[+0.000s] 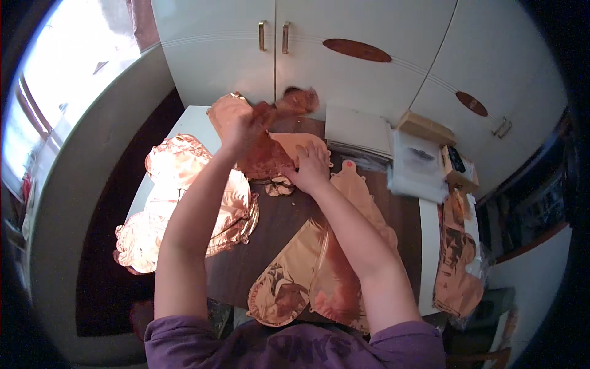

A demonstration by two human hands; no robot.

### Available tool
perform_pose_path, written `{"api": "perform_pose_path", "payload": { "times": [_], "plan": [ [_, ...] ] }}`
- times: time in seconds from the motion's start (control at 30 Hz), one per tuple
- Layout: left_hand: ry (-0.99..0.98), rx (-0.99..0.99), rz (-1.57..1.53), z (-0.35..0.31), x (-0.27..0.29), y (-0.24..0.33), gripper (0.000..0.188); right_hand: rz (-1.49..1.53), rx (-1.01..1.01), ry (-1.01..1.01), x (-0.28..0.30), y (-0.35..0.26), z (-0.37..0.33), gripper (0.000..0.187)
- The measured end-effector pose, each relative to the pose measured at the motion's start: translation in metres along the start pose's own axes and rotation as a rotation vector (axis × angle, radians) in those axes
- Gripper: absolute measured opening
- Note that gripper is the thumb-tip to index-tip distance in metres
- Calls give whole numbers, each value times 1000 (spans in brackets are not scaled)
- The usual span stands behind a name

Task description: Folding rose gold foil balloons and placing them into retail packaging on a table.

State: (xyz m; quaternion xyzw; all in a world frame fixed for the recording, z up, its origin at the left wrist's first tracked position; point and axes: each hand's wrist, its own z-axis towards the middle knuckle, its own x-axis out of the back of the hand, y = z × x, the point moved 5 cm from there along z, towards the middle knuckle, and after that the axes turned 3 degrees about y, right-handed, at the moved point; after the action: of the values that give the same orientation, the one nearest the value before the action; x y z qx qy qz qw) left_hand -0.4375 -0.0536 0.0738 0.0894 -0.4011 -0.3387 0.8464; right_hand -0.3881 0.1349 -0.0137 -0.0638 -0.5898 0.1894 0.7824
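Toward the far side of the table, a flat rose-gold foil balloon lies under both my hands. My left hand is closed on its foil at the upper left, slightly blurred. Fingers spread, my right hand rests on the balloon's right part. Just below it is a small bunched foil piece. Shiny, puffed-up foil balloons lie to the left of my left forearm. Two more flat foil balloons, a rounded one and a long one, spread out nearer to me, partly under my right forearm.
White cabinet doors stand behind the table. At the back right are a pale flat panel, a clear plastic packet and a small box. Another foil piece hangs at the right edge.
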Motion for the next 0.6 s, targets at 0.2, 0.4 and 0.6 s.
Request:
{"api": "perform_pose_path", "payload": {
  "times": [0.2, 0.4, 0.6],
  "plan": [
    [430, 292, 348, 81, 153, -68, 37, -35, -89, -271, -4, -9, 7, 78],
    [216, 46, 107, 108, 189, 32, 51, 234, 7, 421, 41, 15, 6, 77],
    [-237, -378, 364, 19, 132, 141, 14, 127, 553, 829, 237, -74, -43, 77]
  ]
}}
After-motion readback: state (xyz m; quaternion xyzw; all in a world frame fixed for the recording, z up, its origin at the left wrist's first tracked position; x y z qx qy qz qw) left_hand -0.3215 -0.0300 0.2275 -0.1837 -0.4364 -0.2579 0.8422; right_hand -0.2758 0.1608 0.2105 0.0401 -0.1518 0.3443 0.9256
